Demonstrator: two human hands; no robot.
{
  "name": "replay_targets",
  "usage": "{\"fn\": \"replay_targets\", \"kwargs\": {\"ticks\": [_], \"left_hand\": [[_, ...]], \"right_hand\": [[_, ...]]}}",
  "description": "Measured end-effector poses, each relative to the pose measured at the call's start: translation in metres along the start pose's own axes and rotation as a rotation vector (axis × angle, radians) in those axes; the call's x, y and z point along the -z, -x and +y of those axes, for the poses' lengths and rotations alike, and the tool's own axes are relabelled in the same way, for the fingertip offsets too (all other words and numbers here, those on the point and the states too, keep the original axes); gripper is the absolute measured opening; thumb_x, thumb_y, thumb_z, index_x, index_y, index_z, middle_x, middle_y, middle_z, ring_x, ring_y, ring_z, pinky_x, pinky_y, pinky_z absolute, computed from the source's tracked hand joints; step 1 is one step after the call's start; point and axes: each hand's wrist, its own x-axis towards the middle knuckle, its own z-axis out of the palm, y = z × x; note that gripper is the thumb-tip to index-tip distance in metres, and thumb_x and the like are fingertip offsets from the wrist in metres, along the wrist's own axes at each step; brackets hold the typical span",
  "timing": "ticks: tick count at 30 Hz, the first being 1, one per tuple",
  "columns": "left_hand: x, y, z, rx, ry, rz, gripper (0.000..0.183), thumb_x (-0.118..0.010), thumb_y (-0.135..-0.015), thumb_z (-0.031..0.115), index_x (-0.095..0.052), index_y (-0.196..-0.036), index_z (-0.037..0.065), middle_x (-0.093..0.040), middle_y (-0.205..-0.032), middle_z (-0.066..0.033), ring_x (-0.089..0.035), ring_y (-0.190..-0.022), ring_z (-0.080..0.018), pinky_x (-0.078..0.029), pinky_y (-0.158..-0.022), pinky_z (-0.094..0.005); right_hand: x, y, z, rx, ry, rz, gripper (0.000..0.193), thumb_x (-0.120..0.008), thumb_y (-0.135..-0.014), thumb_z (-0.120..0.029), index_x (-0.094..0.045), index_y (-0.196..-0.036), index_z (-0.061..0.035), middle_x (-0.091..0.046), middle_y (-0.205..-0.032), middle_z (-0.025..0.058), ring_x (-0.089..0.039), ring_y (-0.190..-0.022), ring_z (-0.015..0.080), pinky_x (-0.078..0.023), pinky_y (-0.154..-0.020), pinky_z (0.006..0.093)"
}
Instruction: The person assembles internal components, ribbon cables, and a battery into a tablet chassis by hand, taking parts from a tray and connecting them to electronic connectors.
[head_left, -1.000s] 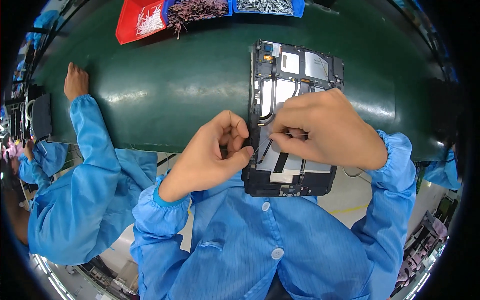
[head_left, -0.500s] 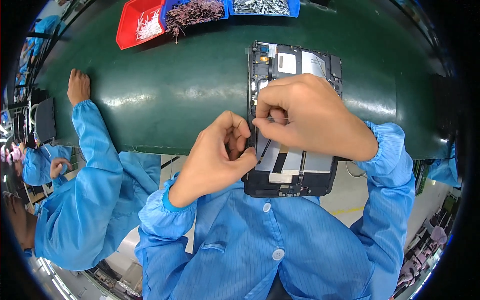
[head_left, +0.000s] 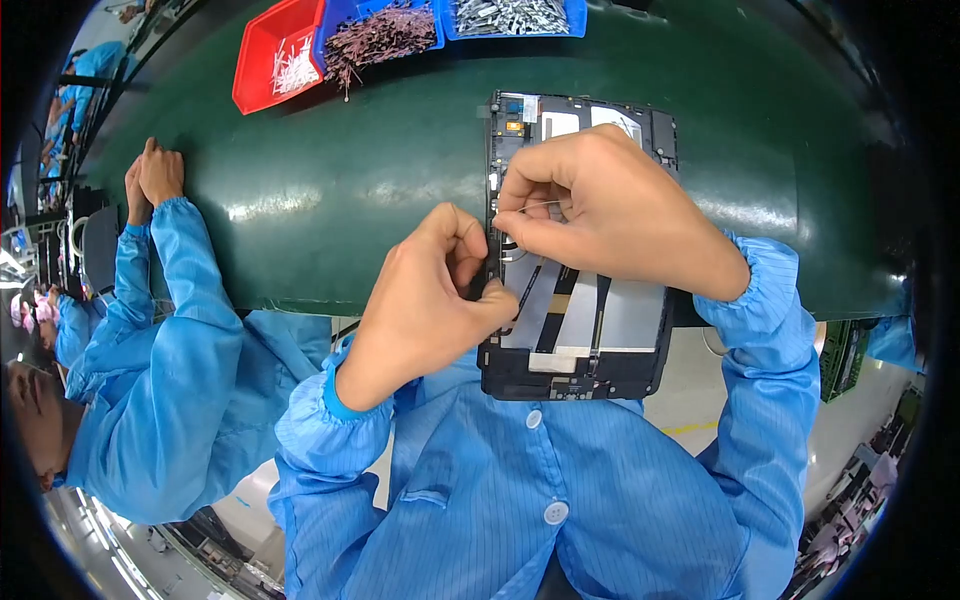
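An opened tablet (head_left: 630,320) lies lengthwise before me, its inner parts and pale battery panels showing. Its near end juts past the table edge. My right hand (head_left: 615,205) is over its upper middle, thumb and forefinger pinched on a thin wire (head_left: 545,203) at the left side. A small loop of this wire curves below the fingertips. My left hand (head_left: 415,310) is closed at the tablet's left edge, its fingers curled and its thumb pressing on the frame. The fingertips of the left hand are partly hidden.
On the green table (head_left: 330,230), a red bin (head_left: 255,70) holds white strips. Blue bins beside it hold reddish-brown wired parts (head_left: 385,42) and silvery parts (head_left: 515,15). At the left, a co-worker in a blue smock (head_left: 190,370) rests both hands (head_left: 158,178) on the table.
Both my hands have moved slightly up along the tablet's left side, and a wire loop now shows below the right fingers. The co-worker's second hand has come onto the table.
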Motion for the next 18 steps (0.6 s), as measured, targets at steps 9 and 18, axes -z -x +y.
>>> {"fn": "replay_targets", "kwargs": {"ticks": [9, 18], "left_hand": [[0.013, -0.016, 0.001, 0.236, 0.459, -0.182, 0.029, -0.064, -0.076, -0.009, -0.045, -0.089, 0.007, -0.049, -0.077, 0.0055, -0.046, -0.071, -0.0009, -0.039, -0.064, -0.0175], [0.016, -0.018, 0.004, 0.252, 0.457, -0.221, 0.028, -0.064, -0.076, -0.009, -0.045, -0.09, 0.007, -0.053, -0.078, 0.0027, -0.054, -0.068, -0.0031, -0.043, -0.057, -0.0203]], "right_hand": [[0.003, 0.002, 0.009, 0.096, -0.002, 0.085, 0.014, -0.07, -0.079, -0.011, -0.065, -0.077, 0.0014, -0.063, -0.067, 0.0114, -0.062, -0.061, 0.0215, -0.048, -0.057, 0.0326], [0.002, -0.005, 0.018, 0.165, 0.0, 0.111, 0.014, -0.068, -0.078, -0.01, -0.062, -0.073, 0.0017, -0.062, -0.067, 0.0125, -0.062, -0.063, 0.0243, -0.048, -0.059, 0.0344]]}}
